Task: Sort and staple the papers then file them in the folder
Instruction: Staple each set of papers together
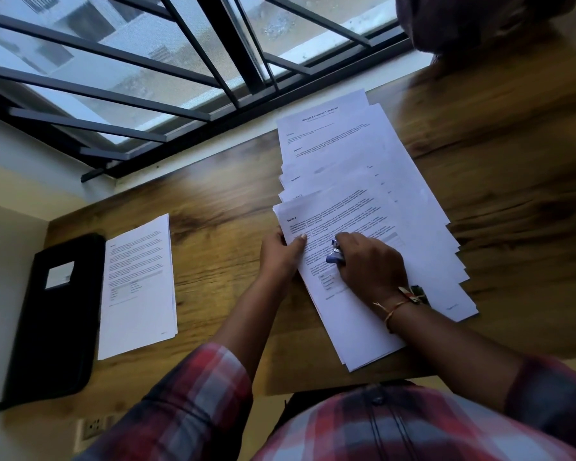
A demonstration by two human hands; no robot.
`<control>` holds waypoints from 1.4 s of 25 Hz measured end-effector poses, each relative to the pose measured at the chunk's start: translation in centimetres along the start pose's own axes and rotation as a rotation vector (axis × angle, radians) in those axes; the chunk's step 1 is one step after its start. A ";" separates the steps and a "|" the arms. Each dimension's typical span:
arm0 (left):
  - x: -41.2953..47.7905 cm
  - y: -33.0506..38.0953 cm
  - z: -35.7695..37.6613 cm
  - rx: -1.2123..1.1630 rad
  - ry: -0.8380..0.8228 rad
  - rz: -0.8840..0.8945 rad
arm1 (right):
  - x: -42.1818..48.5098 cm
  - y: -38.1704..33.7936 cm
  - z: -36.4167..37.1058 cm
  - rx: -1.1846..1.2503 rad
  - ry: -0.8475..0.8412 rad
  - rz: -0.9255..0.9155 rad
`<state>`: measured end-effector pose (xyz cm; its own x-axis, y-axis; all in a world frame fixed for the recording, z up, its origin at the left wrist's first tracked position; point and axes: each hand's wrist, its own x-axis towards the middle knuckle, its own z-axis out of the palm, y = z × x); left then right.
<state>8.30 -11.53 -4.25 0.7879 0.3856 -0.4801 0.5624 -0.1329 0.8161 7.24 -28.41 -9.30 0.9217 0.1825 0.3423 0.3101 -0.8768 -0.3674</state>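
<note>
A fanned spread of printed white papers (389, 181) covers the right half of the wooden desk (213, 201). My left hand (280, 254) pinches the left edge of the nearest sheet (353, 327), thumb on top. My right hand (369, 261) rests on that same sheet and is closed around a small blue and silver stapler (335, 252). A separate neat stack of papers (137, 287) lies at the left. Beside it, at the desk's left edge, lies a closed black folder (52, 321) with a white label.
A window with dark metal bars (180, 78) runs along the far side of the desk. A white wall is at the left, with a power socket (92, 427) low down. The desk's near edge is by my plaid shirt.
</note>
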 end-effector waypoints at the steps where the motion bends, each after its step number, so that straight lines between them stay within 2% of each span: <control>1: 0.0 -0.2 0.1 0.049 0.013 0.033 | 0.0 0.0 -0.1 -0.001 0.002 -0.002; 3: -0.3 -0.4 0.1 0.289 0.060 0.214 | 0.0 0.0 -0.2 0.003 0.007 -0.007; 5: -0.6 -1.0 0.2 0.600 0.086 0.586 | 0.0 0.1 -0.3 0.001 -0.002 0.000; 7: -1.0 -1.9 0.4 0.768 0.055 0.886 | 0.1 -0.1 -0.2 -0.013 -0.021 0.026; 9: -1.3 -2.9 0.4 0.817 0.009 1.033 | 0.1 -0.3 0.0 0.001 -0.028 0.072; 13: -2.1 -3.8 0.4 0.823 -0.037 1.117 | 0.1 -0.3 0.0 0.132 -0.020 0.216; 16: -1.9 -3.8 0.6 0.782 -0.074 1.098 | 0.3 -0.6 -0.2 0.149 0.019 0.216; 18: -2.3 -3.7 0.9 0.684 -0.083 1.015 | 0.2 -0.4 -0.2 0.145 0.038 0.158; 22: -2.5 -1.7 1.5 0.355 0.032 0.484 | 0.0 0.0 -0.2 0.071 -0.044 0.021; 26: -0.2 -1.1 0.6 -0.072 -0.085 0.063 | 0.2 -0.2 -0.8 0.066 -0.057 0.012; 30: -0.7 -0.6 0.1 -0.241 -0.182 -0.046 | 0.4 -0.3 -1.5 0.082 -0.124 -0.009; 32: -0.9 -0.1 -0.3 -0.275 -0.198 -0.056 | 0.9 -0.9 -2.8 0.136 -0.159 0.060; 35: -1.3 0.5 -1.8 -0.398 -0.205 -0.072 | 1.2 -2.5 -5.4 0.194 -0.114 0.172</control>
<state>7.08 -10.44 -2.56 0.8065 0.1866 -0.5610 0.5087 0.2647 0.8193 6.31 -28.42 -3.33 0.9814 0.0969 0.1655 0.1758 -0.7995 -0.5744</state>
